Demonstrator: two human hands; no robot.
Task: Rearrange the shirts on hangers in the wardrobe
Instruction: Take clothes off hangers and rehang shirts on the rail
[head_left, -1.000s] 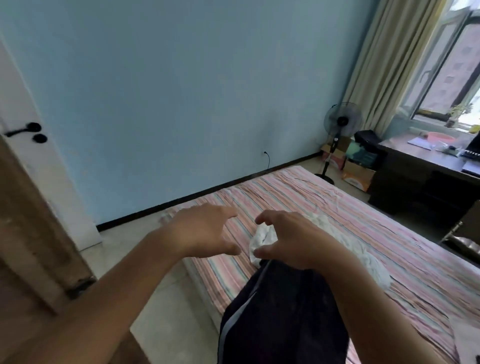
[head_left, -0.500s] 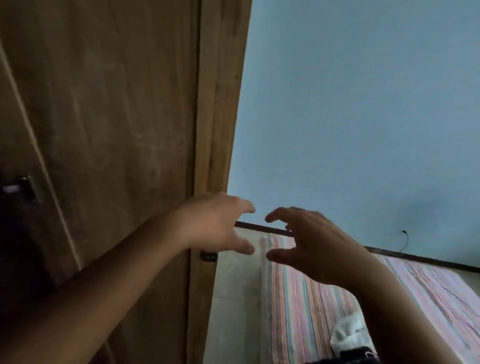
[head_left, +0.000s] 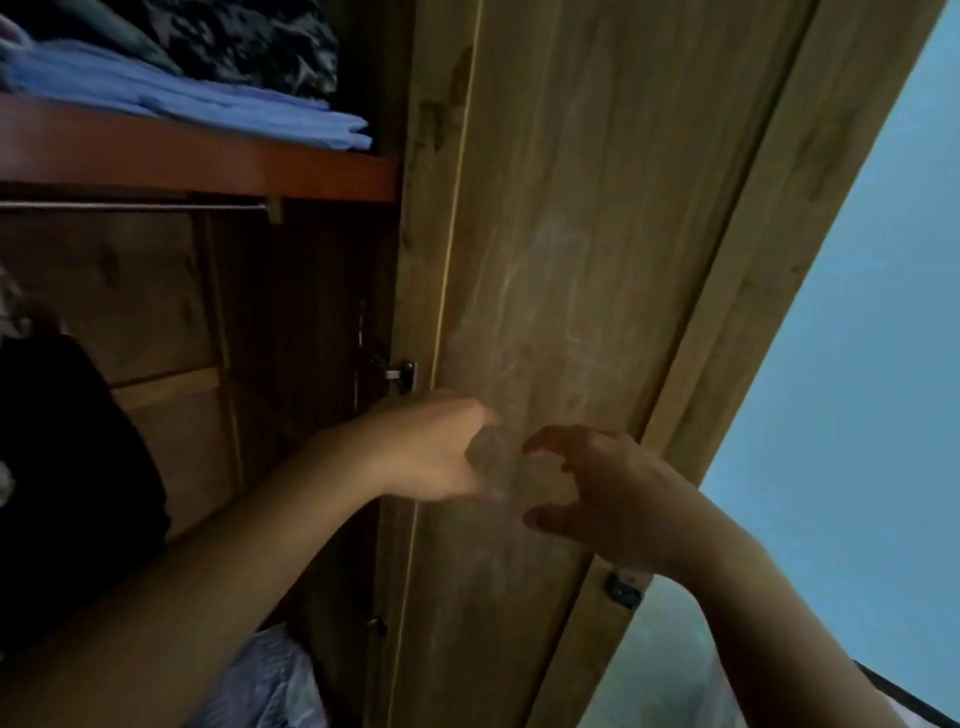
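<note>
item: open wooden wardrobe (head_left: 545, 260), light-brown grained panel at centre, dark interior to the left.

contents, upper: reddish-brown wooden shelf (head_left: 208, 161) carrying a folded pale-blue cloth stack (head_left: 197, 98) with a dark patterned fabric bundle (head_left: 249, 47) behind it.

contents, below shelf: thin metal hanging rail (head_left: 130, 206) running just under the shelf, bare along the stretch in view. a black hanging garment (head_left: 67, 467) sits at the far left edge; its hanger is out of view, and whether it is a shirt cannot be told. a pale striped fabric heap (head_left: 270, 680) lies low in the wardrobe, partly behind the forearm.

fittings: small metal hinge (head_left: 402, 374) on the panel edge; a second dark fitting lower right. light-blue painted wall (head_left: 857, 364) beyond.

hands: left hand (head_left: 441, 452) raised in front of the panel edge, fingers loosely bent, gripping nothing. right hand (head_left: 608, 499) just beside it, thumb and fingers curved apart in a claw, holding nothing. the two are near but not touching.

handling note (judgement): shirts on hangers should be light and soft, the cloth limp and apt to slide off the shoulders if tugged. best taken by the hanger hook or neck, lifted clear of the rail, not dragged by the fabric.

status (judgement): reach toward the hanging section likely; no garment in hand yet.
</note>
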